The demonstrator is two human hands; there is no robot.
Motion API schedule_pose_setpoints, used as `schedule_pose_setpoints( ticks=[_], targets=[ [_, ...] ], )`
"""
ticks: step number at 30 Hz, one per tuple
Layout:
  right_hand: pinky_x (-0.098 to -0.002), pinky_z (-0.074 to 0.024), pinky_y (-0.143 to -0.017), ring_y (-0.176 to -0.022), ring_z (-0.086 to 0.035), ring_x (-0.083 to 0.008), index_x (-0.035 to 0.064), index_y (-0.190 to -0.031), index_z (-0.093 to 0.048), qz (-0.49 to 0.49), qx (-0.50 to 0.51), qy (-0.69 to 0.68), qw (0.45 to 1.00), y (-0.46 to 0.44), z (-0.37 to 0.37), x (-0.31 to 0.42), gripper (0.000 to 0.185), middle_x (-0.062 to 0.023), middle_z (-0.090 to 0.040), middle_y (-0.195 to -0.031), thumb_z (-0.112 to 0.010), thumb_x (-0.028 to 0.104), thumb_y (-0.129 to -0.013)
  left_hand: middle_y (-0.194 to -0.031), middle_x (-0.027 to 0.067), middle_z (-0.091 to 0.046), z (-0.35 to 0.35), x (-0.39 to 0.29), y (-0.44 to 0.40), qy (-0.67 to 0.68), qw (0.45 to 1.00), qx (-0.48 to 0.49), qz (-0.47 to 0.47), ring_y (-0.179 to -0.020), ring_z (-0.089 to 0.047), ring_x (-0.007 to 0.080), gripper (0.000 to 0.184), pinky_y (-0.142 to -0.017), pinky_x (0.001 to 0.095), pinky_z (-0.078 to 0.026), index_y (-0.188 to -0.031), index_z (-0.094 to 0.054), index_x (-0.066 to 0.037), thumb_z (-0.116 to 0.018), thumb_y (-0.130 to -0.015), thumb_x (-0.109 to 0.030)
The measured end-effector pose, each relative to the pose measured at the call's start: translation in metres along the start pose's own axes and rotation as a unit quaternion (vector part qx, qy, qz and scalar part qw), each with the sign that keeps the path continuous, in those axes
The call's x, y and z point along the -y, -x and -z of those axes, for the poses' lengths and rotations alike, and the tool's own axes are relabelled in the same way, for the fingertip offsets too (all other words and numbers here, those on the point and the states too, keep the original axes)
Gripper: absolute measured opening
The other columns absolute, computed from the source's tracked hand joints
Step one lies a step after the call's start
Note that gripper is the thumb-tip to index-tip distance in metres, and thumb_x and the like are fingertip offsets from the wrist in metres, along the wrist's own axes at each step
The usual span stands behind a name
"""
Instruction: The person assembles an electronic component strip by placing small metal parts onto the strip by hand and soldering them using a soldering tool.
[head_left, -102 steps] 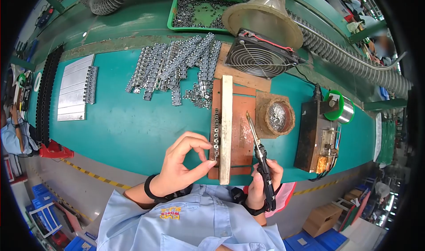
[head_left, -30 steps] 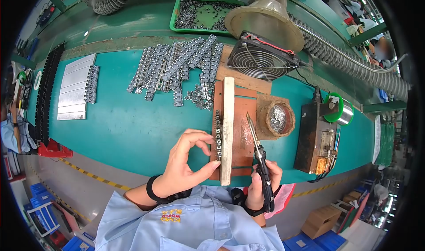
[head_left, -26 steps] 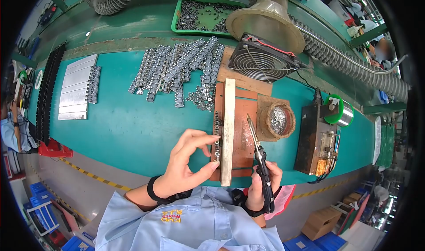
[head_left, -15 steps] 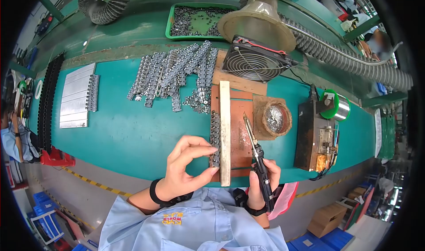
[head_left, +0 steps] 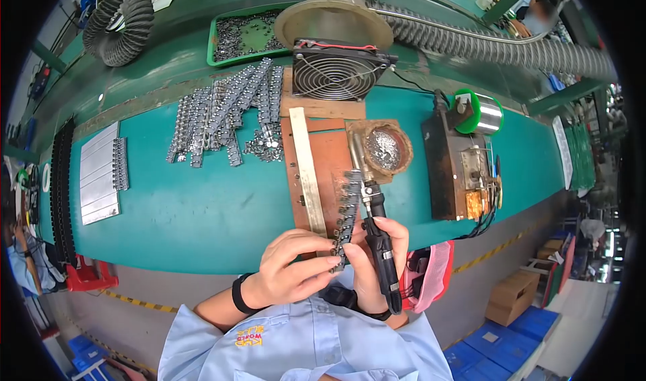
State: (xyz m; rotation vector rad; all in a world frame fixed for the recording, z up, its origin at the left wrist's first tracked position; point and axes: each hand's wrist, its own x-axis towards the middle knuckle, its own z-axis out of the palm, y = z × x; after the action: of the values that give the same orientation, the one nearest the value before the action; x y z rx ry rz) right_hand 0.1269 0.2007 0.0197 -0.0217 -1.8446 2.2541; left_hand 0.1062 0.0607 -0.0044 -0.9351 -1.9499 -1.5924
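My left hand pinches the lower end of a strip of linked metal parts, lifted off the brown board. The strip stands just left of the black soldering iron, which my right hand grips. My right fingertips are close to the strip; whether they touch it is unclear. The iron's metal shaft passes beside the solder pot, and its tip is hard to make out. A pale wooden bar lies slightly slanted on the board.
Metal strips lie piled at the back, near a green tray of small parts. A fan stands under a metal hood. Right of the pot are a soldering station and a solder spool. Silver plates lie at left.
My left hand has lifted the strip from beside the wooden bar and moved it right, next to the iron. The bar now slants. My right hand has moved left and up, and the view has shifted.
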Motion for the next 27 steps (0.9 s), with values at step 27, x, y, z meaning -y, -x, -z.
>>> schedule_pose_setpoints(
  ticks=[27],
  targets=[
    [-0.0279,-0.049,-0.061,-0.069,-0.061,-0.0193,0.0046,-0.102,-0.043,0.209,0.027,0.152,0.966,0.005,0.004,-0.006,0.042,-0.014,-0.059,-0.082,-0.067,-0.007,-0.069,-0.077,0.0098,-0.059,0.017,-0.027,-0.015,0.041,0.964,0.025,0.26,-0.07,-0.056,0.017,0.008,-0.059,0.0253,-0.043,-0.079,-0.061,0.004,-0.064,-0.071,0.004]
  ],
)
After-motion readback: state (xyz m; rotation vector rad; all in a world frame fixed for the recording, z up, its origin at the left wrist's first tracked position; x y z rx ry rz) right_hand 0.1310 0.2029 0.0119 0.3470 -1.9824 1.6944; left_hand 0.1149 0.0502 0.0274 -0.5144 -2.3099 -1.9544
